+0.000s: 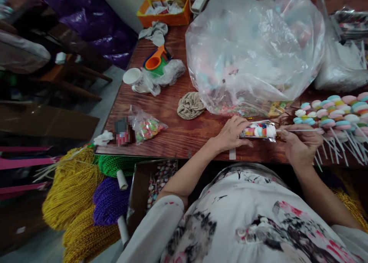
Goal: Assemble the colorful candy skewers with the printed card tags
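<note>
Close to the table's front edge, a marshmallow lollipop point(260, 130) lies sideways in a clear printed wrapper, its white stick pointing right. My left hand point(233, 134) grips the wrapper's left end between thumb and fingers. At the other end, my right hand point(302, 142) pinches the gathered wrapper neck around the stick; a bit of gold tie shows by the fingertips. Just right of that hand lies a pile of unwrapped marshmallow lollipops point(335, 113), sticks toward me. Behind both hands sits a large clear plastic bag point(255, 52) with pastel pieces inside.
On the left of the table point(172, 140) are a small bag of colourful pieces point(148, 129), a paper cup point(132, 77), orange-handled scissors point(155, 61) and a beige cloth coil point(190, 105). An orange bin point(165, 14) stands behind. Yellow cord bundles point(73, 186) hang beside the table's left edge.
</note>
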Available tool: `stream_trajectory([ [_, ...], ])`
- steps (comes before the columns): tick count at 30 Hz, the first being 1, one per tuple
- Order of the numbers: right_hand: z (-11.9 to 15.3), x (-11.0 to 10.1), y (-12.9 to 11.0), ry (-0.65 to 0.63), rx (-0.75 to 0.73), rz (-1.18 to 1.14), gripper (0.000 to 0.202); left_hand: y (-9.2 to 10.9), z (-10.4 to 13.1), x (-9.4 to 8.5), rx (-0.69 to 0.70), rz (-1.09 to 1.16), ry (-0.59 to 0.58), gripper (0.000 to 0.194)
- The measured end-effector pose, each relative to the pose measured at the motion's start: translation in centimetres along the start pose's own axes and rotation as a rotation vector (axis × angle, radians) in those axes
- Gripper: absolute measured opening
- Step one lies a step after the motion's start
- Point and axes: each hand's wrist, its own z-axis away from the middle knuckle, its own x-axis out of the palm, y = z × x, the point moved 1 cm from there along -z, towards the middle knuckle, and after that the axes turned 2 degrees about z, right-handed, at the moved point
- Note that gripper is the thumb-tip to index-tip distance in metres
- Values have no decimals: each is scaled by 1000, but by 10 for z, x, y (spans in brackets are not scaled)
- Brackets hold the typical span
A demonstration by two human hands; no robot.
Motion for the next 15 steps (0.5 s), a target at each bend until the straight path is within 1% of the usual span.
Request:
stream_trajectory([
  [2,0,2,-3,-73,-12,-6,5,1,-3,2,-32,-100,-71,56],
  [3,0,2,-5,-113,-17,-11,5,3,-4,2,-54,-138,-89,49],
  [5,0,2,-9,-189,-34,21,9,8,-7,1,-97,-176,-107,41],
  [7,0,2,-12,-263,-78,106,11,14,-9,-2,-146,-134,-120,38],
  [9,2,3,-16,-307,-137,182,11,22,-12,-5,-204,-29,-124,40],
  [10,3,4,-17,-312,-167,207,11,25,-12,-6,-225,32,-118,42],
  [12,7,7,-18,-281,-199,232,12,31,-14,-7,-245,124,-91,46],
  [13,8,8,-18,-260,-193,241,12,34,-14,-7,-251,147,-76,47],
  [15,9,10,-15,-221,-135,251,8,38,-14,-7,-275,149,-73,48],
])
